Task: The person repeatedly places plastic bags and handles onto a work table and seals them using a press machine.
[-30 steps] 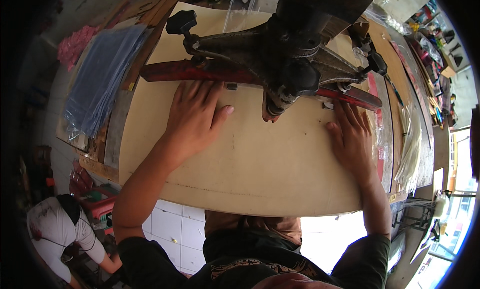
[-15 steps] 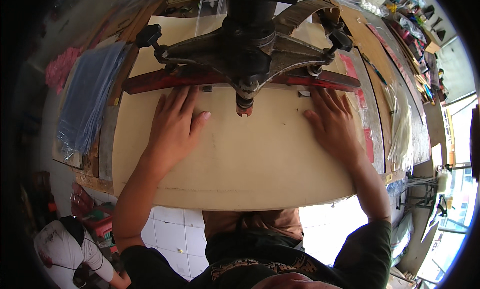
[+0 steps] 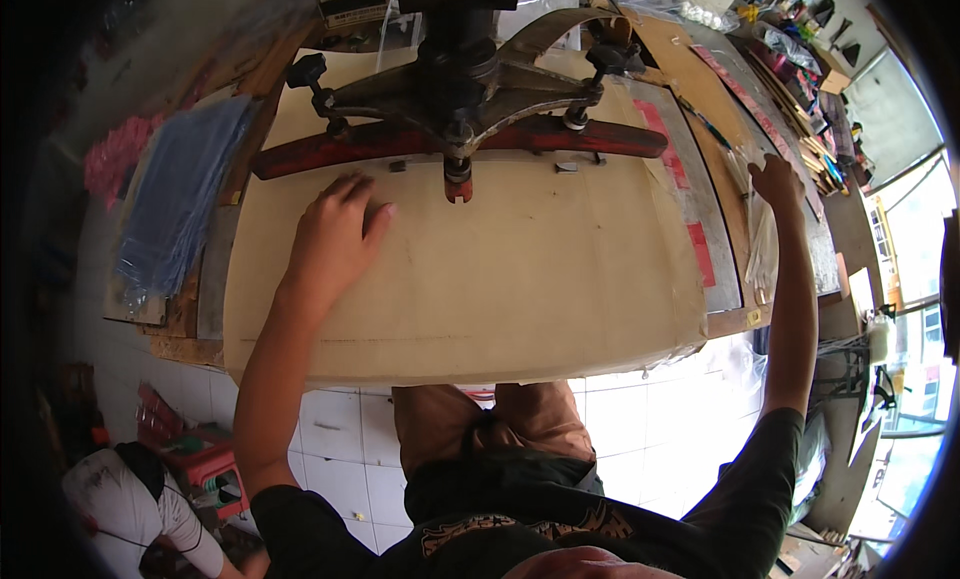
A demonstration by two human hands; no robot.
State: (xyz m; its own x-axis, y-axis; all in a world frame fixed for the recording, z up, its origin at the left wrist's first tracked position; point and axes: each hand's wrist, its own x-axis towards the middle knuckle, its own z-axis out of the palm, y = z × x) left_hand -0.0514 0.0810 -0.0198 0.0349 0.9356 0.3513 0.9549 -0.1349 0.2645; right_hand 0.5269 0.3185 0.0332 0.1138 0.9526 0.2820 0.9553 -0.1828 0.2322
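My left hand (image 3: 340, 229) is over the cream-coloured board (image 3: 480, 289), its thumb apart from loosely bent, slightly blurred fingers; it holds nothing. Ahead of it is the dark red bar (image 3: 345, 155) under the black metal press head (image 3: 460, 89). Small dark metal pieces, one being a block (image 3: 566, 168), sit on the board just in front of the bar. Off to the right, my right hand (image 3: 780, 186) has curled fingers at the upper end of a bundle of clear plastic sheets (image 3: 763, 249). What it grips, if anything, is hidden.
Blue-tinted plastic sheets (image 3: 180, 194) lie on the left beside pink plastic (image 3: 115, 159). Red tape (image 3: 700, 254) runs along the board's right side. A pen-like tool (image 3: 705, 124) lies on the right. At the lower left is another person (image 3: 120, 499), beside a red stool (image 3: 210, 469).
My right hand has left the board and moved right to the clear plastic sheets. My left hand has drawn back a little from the bar, its fingers more bent.
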